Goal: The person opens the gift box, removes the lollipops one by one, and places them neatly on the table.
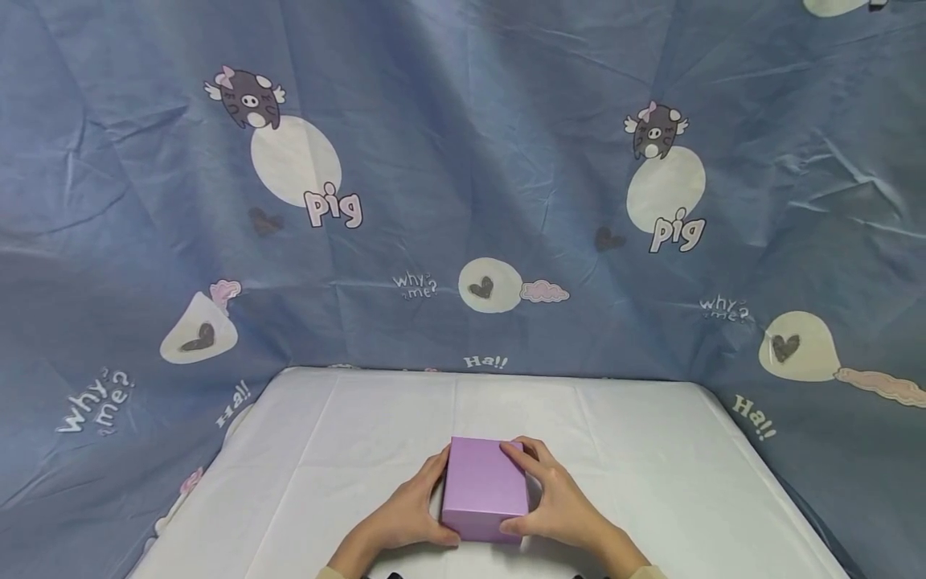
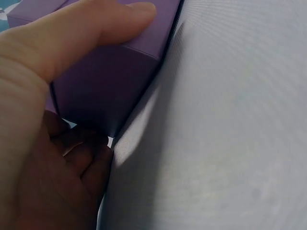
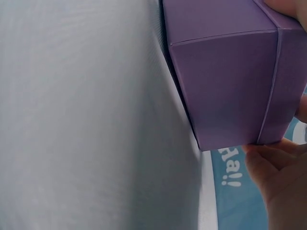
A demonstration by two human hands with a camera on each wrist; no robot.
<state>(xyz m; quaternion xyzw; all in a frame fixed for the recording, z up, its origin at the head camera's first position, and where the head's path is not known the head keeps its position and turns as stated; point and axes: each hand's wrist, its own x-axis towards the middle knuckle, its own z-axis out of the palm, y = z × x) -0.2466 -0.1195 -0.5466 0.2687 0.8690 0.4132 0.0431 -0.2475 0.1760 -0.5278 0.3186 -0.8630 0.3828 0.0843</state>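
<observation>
A closed lilac box (image 1: pixel 485 478) with a lid sits on the white-covered table, between both hands. My left hand (image 1: pixel 408 513) grips its left side, the thumb at the near face and the fingers reaching toward the far end. On the other side, my right hand (image 1: pixel 567 503) holds the box with its thumb on the near face, one finger over the top edge and the others around the far right corner. The right wrist view shows the seam between the lid (image 3: pixel 288 72) and the body of the box (image 3: pixel 220 91). In the left wrist view, the left thumb (image 2: pixel 129 21) presses against the box.
A white cloth (image 1: pixel 637 450) covers the table. Behind it and along both sides hangs a blue curtain (image 1: pixel 405 177) printed with pigs, hearts and words. Light sleeve cuffs (image 1: pixel 647 572) show at the bottom edge of the head view.
</observation>
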